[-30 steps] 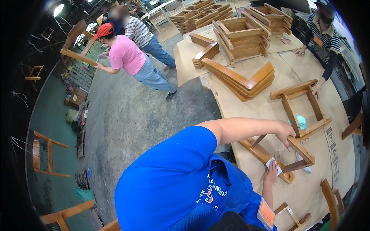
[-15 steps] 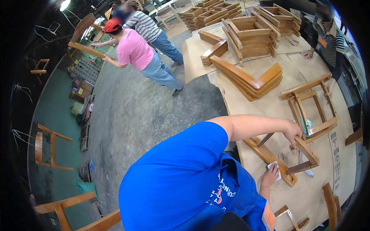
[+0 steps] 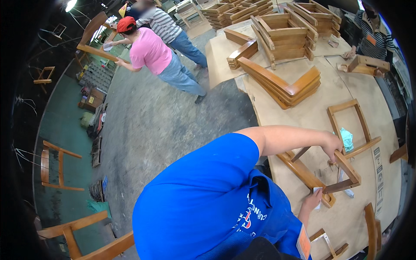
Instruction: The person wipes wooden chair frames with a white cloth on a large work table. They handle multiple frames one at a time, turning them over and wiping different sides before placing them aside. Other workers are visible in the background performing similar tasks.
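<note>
My left hand [image 3: 330,144] is closed around the upper rail of a brown wooden chair frame [image 3: 348,168], which rests on the paper-covered table. At the frame's near end, my right hand [image 3: 309,203] presses a folded white sheet [image 3: 317,190], which looks like sandpaper, against the wide lower rail [image 3: 300,171]. The fingertips of that hand are partly hidden by the sheet. Just beyond my left hand lies another wooden frame [image 3: 362,117], with a crumpled turquoise cloth [image 3: 346,138] beside its rail.
Stacked L-shaped wooden parts [image 3: 290,89] and piled frames [image 3: 286,37] occupy the table's far side. Across the table, a co-worker [image 3: 372,39] holds a wooden piece [image 3: 368,65]. Another person in pink [image 3: 149,52] handles a chair on the left. More chair parts [image 3: 370,229] lie near the right edge.
My right hand has slid slightly right with the white sheet, while my left keeps its hold. The co-worker's hand has left the nearby frame, and a wooden piece is now held farther back.
</note>
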Demonstrator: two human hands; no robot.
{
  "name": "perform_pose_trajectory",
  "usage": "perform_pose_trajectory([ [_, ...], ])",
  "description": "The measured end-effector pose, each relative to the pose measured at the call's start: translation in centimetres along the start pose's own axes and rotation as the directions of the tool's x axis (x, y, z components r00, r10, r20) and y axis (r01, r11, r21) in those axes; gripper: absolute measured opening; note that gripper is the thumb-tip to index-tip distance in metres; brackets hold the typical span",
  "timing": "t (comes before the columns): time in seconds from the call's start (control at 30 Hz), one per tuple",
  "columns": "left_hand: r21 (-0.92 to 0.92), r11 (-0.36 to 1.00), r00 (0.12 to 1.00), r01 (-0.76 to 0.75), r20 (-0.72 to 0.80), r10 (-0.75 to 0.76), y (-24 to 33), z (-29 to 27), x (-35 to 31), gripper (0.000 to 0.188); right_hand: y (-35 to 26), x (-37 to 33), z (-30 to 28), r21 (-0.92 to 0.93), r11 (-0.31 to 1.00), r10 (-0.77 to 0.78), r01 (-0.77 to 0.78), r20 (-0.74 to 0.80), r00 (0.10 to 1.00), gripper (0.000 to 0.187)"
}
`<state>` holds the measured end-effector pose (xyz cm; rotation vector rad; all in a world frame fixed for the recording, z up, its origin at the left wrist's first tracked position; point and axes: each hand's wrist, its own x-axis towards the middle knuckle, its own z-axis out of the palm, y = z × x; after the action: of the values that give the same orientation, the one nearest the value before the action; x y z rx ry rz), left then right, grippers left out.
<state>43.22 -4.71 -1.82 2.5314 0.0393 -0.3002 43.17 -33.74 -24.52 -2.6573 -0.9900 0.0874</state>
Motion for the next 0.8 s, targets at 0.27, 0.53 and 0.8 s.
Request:
perform_pose_trajectory([
  [0.27,-0.053,0.998,1.000,-0.030,-0.011,0.030,-0.2,-0.4,0.1,0.053,-8.8,-0.6,1.2,-0.080,0.989,-0.112,0.126,0.160,0.981,0.048],
  [0.53,-0.023,1.000,1.000,-0.004,-0.009,0.004,0.0,0.0,-0.1,0.052,-7.6,0.6,2.2,-0.156,0.973,0.185,-0.167,0.107,0.977,0.048],
  [0.8,-0.069,0.997,0.999,-0.035,-0.026,0.033,-0.8,0.7,0.2,0.056,-2.1,-0.1,1.7,0.018,0.999,-0.029,0.028,0.048,0.998,0.043],
])
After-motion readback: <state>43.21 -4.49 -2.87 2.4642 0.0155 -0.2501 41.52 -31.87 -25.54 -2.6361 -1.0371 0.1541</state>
